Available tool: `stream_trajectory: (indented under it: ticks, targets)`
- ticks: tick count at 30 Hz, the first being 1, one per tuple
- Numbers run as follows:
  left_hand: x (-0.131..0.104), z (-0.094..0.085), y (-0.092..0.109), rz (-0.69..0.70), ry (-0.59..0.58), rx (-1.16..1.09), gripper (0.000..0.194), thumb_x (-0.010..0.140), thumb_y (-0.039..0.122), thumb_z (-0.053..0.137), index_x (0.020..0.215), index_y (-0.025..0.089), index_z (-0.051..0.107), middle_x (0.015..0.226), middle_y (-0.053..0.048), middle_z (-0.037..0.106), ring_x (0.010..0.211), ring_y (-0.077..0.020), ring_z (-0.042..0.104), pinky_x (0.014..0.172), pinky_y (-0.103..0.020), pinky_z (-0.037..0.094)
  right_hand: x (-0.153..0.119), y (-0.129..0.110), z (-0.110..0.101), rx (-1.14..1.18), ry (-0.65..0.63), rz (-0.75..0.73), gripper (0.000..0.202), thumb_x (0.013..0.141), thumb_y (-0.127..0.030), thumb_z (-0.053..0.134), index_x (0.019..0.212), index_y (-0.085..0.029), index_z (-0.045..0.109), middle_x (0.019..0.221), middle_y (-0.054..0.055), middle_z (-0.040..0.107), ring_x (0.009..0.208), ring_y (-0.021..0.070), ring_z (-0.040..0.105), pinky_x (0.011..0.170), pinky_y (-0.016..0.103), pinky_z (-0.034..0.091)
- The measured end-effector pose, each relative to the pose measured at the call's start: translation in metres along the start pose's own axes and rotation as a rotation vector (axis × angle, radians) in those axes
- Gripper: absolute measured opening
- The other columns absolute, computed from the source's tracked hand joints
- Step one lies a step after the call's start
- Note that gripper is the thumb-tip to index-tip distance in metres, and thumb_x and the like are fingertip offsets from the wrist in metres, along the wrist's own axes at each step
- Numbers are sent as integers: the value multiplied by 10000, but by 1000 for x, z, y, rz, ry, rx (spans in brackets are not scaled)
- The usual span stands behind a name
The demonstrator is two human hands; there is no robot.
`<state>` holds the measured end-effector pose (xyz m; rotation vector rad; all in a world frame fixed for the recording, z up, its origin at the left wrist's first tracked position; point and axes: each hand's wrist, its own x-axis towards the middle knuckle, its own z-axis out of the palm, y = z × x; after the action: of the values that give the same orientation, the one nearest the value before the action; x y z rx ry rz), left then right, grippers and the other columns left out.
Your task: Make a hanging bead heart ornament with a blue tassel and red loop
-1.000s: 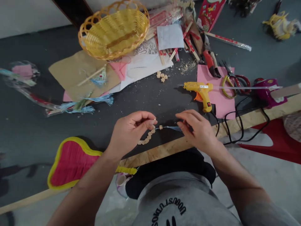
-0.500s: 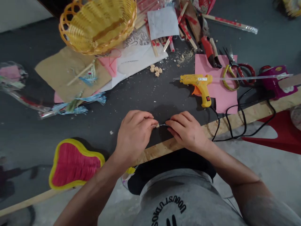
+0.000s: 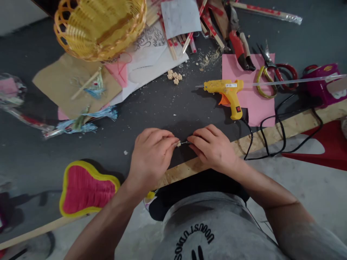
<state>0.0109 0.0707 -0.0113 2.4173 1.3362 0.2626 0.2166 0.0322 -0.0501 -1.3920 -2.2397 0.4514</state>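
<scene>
Near the table's front edge, my left hand [image 3: 153, 153] pinches a tiny pale wooden piece [image 3: 179, 143] between thumb and fingertips. My right hand [image 3: 213, 146] is closed on one end of a thin light strand [image 3: 185, 142], which spans the short gap between the hands and meets the wooden piece. Whether the strand is wire or thread cannot be made out. Beyond the hands lies a small cluster of pale wooden pieces [image 3: 175, 76]. A yellow glue gun [image 3: 230, 92] rests to the right of the cluster, its nozzle pointing left.
A yellow basket [image 3: 103, 32] and papers [image 3: 146, 72] lie at the back left. Red-handled pliers [image 3: 240, 50], scissors [image 3: 286, 72] and pink paper [image 3: 261, 115] are at the right, with a black cable [image 3: 252, 139] near the edge. A pink-and-yellow shape [image 3: 88, 189] sits front left.
The view has shifted slightly, so the table items appear a little higher and mostly further left. Both hands keep their hold, with nearly the same gap between them.
</scene>
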Motion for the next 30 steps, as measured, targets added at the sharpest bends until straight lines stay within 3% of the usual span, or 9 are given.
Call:
stream_trajectory:
  ticks: [7,11,17,23,30]
  targets:
    - [-6,1,-2,-20,11,-4,236,952,281,515,952,277,750,987,-58,747,1003,-286,649,905,-485,498,7,-10,-1,-73,-12,73,214,991,-320,546,1067,-229,724,1047,63,721,919,231,543,740,385,402]
    - [-12,-1,-3,-21,29,-10,230,940,281,538,1087,256,713,1114,-84,735,1092,-308,642,969,-507,485,10,-12,-2,-50,-5,56,247,961,-371,606,1135,-226,705,1129,67,716,1016,252,547,792,408,383]
    - [-19,7,-6,-41,72,-60,401,882,282,640,1278,258,585,1156,-98,723,1162,-311,620,1042,-523,455,14,-10,1,9,-13,47,258,987,-374,563,1153,-235,705,1143,67,720,1052,247,553,841,417,370]
    - [-19,17,0,-24,134,-104,538,881,158,601,1394,223,451,1093,-79,748,1220,-280,578,1122,-550,352,13,-9,0,52,-5,29,207,995,-262,547,1085,-279,732,1080,19,737,1016,210,564,861,402,363]
    - [-20,21,0,-95,128,-117,558,917,211,550,1458,232,415,982,-38,765,1230,-263,573,1175,-561,180,15,-11,3,60,-12,20,161,978,-283,589,1005,-299,747,1028,8,739,1003,202,566,867,393,358]
